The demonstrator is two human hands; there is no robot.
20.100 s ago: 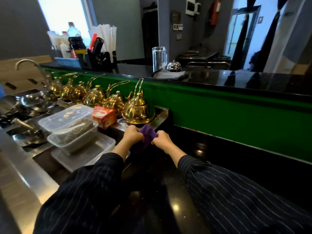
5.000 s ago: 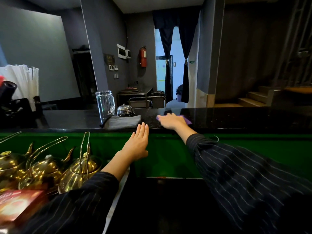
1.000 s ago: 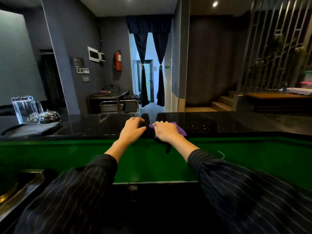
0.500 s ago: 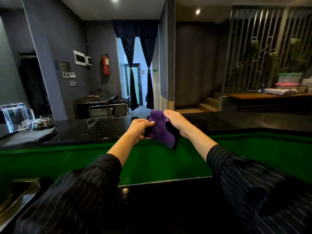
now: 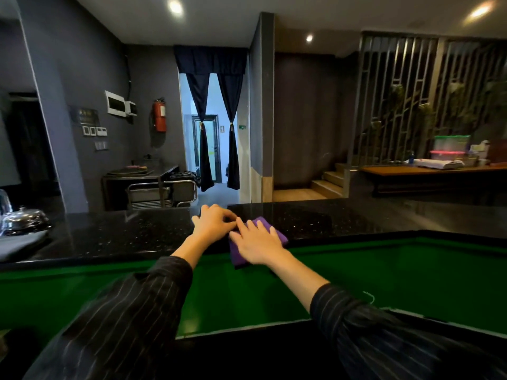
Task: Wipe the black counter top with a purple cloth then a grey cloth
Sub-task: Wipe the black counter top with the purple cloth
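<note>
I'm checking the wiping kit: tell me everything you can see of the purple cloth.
The purple cloth looks soft and folded. It lies on the near edge of the black counter, one end hanging over the green front. The right hand presses flat on it, covering most; the left hand sits at its left edge, fingers curled, grip unclear.

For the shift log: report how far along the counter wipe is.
Done: there is no telling which stretches of the black counter top are wiped; it only looks glossy. In hand: the first pass, with the right hand flat on the purple cloth at the counter's near edge and the left hand beside it. Left: the second pass; the grey cloth lies untouched at far left.
</note>
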